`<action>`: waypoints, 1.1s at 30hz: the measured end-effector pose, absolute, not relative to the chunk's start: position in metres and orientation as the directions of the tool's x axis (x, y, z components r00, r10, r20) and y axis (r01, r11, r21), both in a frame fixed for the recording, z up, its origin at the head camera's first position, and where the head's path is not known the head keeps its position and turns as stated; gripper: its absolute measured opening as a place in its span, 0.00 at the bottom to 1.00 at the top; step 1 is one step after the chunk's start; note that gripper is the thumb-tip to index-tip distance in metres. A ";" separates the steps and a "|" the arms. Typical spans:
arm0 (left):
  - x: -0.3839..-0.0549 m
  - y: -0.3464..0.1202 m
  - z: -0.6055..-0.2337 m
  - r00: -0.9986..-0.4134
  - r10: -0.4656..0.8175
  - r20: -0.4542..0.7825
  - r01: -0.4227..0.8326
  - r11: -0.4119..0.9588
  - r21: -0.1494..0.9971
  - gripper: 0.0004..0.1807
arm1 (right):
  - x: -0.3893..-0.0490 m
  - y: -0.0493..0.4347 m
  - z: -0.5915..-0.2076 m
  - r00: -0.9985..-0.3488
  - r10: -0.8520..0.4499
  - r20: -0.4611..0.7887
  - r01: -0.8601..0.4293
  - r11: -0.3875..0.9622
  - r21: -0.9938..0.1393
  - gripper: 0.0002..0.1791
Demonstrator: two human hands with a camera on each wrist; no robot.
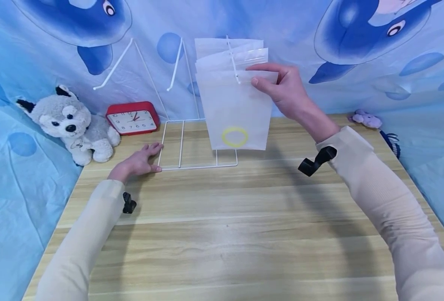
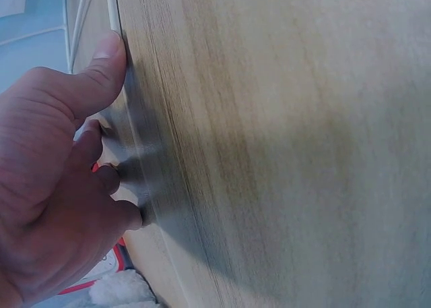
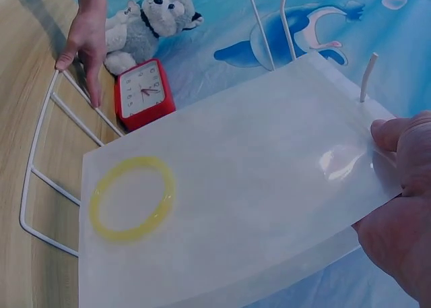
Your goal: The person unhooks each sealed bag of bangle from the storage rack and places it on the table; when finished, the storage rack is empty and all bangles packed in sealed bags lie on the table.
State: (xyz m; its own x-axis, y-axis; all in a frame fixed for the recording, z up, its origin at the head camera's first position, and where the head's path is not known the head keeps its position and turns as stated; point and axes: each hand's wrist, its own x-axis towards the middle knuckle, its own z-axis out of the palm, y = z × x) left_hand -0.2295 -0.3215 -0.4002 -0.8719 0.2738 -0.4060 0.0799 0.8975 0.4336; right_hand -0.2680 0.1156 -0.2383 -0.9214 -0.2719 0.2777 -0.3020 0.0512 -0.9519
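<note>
A white wire rack (image 1: 199,168) stands at the back of the table, with long prongs slanting up. On its right prong (image 1: 232,58) hang several translucent white zip bags (image 1: 225,45), one behind another. A yellow ring (image 1: 235,137) shows inside the front bag (image 1: 237,104), and the prong's tip pokes through near its top edge. My right hand (image 1: 287,90) pinches that bag's upper right corner between thumb and fingers. At the rack's front left corner rests my left hand (image 1: 140,161), fingers spread and thumb (image 2: 108,58) against the base wire.
A red clock (image 1: 133,118) and a grey-and-white plush husky (image 1: 71,125) sit left of the rack. A small purple plush (image 1: 367,118) lies at the back right edge. Behind the wooden table (image 1: 225,234) hangs a blue dolphin-print curtain (image 1: 282,25).
</note>
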 end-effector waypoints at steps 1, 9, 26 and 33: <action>-0.229 -0.321 -0.400 -0.872 0.274 -0.406 0.081 0.898 0.432 0.49 | -0.267 0.116 -0.238 -0.921 -0.273 0.277 -0.301 0.050 -0.952 0.15; -0.229 -0.322 -0.403 -0.872 0.271 -0.408 0.079 0.900 0.429 0.48 | -0.259 0.119 -0.236 -0.911 -0.283 0.299 -0.328 0.061 -0.943 0.13; -0.228 -0.321 -0.405 -0.871 0.269 -0.412 0.071 0.897 0.436 0.48 | -0.237 0.130 -0.230 -0.892 -0.291 0.346 -0.353 -0.031 -0.935 0.12; -0.228 -0.321 -0.403 -0.872 0.273 -0.407 0.076 0.896 0.438 0.49 | -0.231 0.139 -0.225 -0.892 -0.277 0.358 -0.340 -0.113 -0.934 0.12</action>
State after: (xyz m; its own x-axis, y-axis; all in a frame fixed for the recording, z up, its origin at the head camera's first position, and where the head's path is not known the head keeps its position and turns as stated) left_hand -0.2277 -0.3215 -0.4029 -0.8716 0.2728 -0.4073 0.0755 0.8956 0.4384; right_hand -0.2305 0.1386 -0.2251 -0.8916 -0.2771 0.3581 -0.3399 -0.1132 -0.9336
